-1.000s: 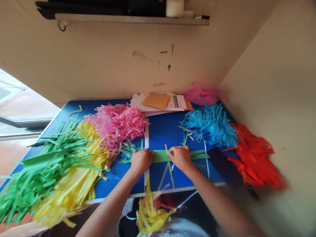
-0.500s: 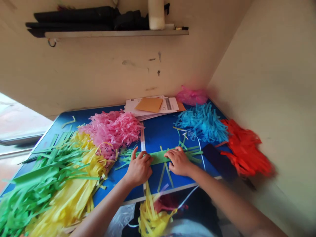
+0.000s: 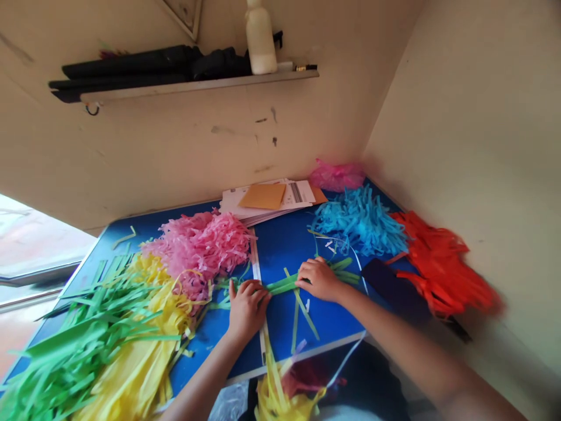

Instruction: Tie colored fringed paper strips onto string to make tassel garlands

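My left hand (image 3: 248, 310) is clamped on one end of a flat green paper strip (image 3: 283, 285), my right hand (image 3: 319, 279) on the other, hands apart. The strip lies on the blue counter (image 3: 284, 234), just right of the shredded pink paper pile (image 3: 197, 248). Note: even pressure from both hands keeps the strip flat.

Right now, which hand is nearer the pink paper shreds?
Left. The left hand sits just right of the pink paper shreds; the right hand lies farther right, on the green strip.
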